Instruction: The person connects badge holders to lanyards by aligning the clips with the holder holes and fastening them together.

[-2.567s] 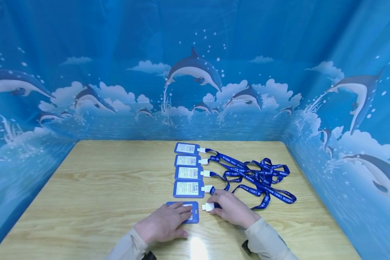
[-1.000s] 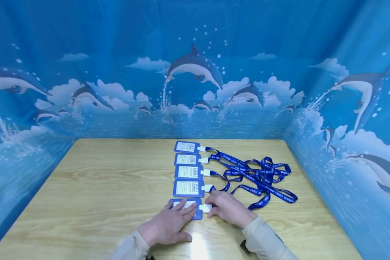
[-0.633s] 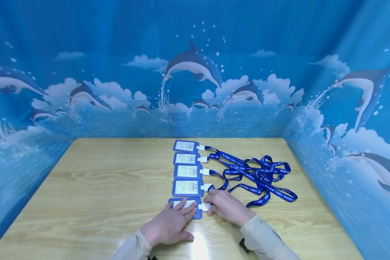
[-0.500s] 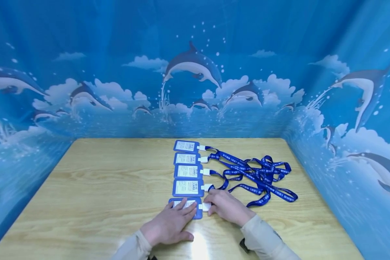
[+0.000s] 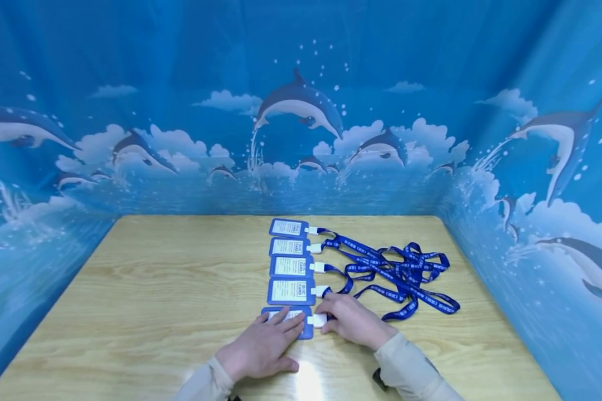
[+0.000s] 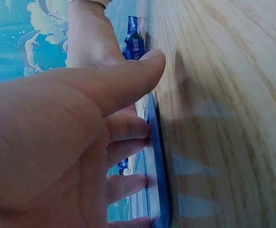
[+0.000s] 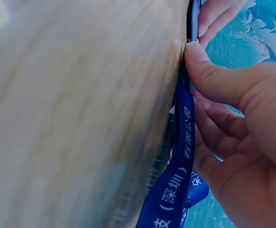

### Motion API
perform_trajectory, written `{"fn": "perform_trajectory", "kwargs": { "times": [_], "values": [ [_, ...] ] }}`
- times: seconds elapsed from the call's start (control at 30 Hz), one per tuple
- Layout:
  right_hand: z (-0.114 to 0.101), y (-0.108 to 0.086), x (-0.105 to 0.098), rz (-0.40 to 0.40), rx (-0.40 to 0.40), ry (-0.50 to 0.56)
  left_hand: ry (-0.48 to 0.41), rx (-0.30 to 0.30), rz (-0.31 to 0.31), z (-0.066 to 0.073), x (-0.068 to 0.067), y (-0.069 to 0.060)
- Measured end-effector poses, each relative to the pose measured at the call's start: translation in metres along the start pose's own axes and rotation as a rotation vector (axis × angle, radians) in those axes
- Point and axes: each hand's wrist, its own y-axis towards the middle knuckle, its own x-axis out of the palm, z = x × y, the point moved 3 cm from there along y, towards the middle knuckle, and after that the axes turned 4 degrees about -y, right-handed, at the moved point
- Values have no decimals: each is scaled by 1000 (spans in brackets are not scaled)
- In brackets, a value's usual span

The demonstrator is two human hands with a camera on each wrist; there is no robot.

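My left hand (image 5: 263, 346) lies with fingers spread and straight on the nearest blue badge holder (image 5: 308, 329), covering much of its card. In the left wrist view its fingertips press the holder (image 6: 160, 180) against the table. My right hand (image 5: 356, 318) pinches the white clip (image 5: 318, 320) of a blue lanyard between thumb and fingers. That clip meets the right end of the badge holder. The lanyard strap (image 7: 177, 175), with white lettering, trails from under the right hand in the right wrist view.
Behind the hands, several badge holders (image 5: 289, 291) lie in a column, each clipped to a lanyard. Their blue straps (image 5: 406, 273) tangle together on the right of the wooden table (image 5: 180, 278). A dolphin-print curtain (image 5: 301, 139) encloses the back and sides.
The nearest badge holder has shifted right and slightly away under my left hand, closing the gap to the white clip. Over the last second both hands stay nearly still; the head view tilts slightly.
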Motion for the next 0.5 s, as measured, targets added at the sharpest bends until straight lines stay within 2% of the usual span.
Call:
{"fn": "perform_trajectory", "kwargs": {
  "times": [0.27, 0.4, 0.5],
  "values": [
    [2, -2, 2, -12, 21, -4, -25, -4, 17, 0, -2, 1],
    [3, -11, 2, -9, 61, -5, -31, -3, 14, 2, 1, 2],
    [4, -18, 1, 8, 79, 2, -30, 0, 39, 1, 0, 3]
  ]
}}
